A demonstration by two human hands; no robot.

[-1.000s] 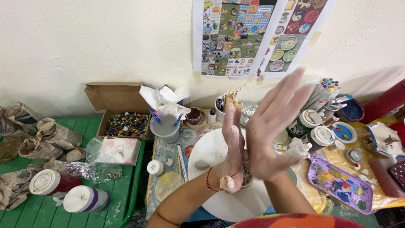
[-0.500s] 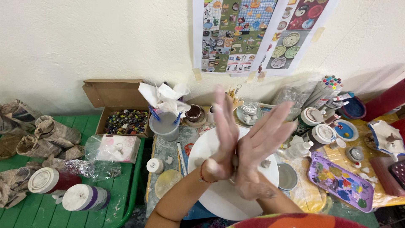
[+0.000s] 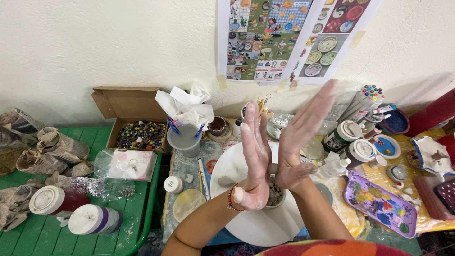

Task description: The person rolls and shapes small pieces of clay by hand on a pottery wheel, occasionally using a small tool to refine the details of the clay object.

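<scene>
My left hand (image 3: 253,156), dusted white and with a red bracelet at the wrist, is raised flat with its fingers pointing up. My right hand (image 3: 303,135) presses against it palm to palm, angled up to the right. A small grey clay roll (image 3: 271,168) shows between the two palms. Under the hands stands a small bowl of grey clay (image 3: 276,195) on a round white board (image 3: 251,225).
A cardboard box of coloured beads (image 3: 140,135) and a grey cup with tissue and brushes (image 3: 186,138) stand at the back. A purple paint palette (image 3: 379,205), paint jars (image 3: 360,151) and markers (image 3: 365,100) lie right. Two jars (image 3: 92,219) and newspaper bundles (image 3: 52,148) rest on the green table (image 3: 147,199).
The palms have slid against each other. My right hand dropped low half a second ago and has moved back up and forward. My left hand stays upright.
</scene>
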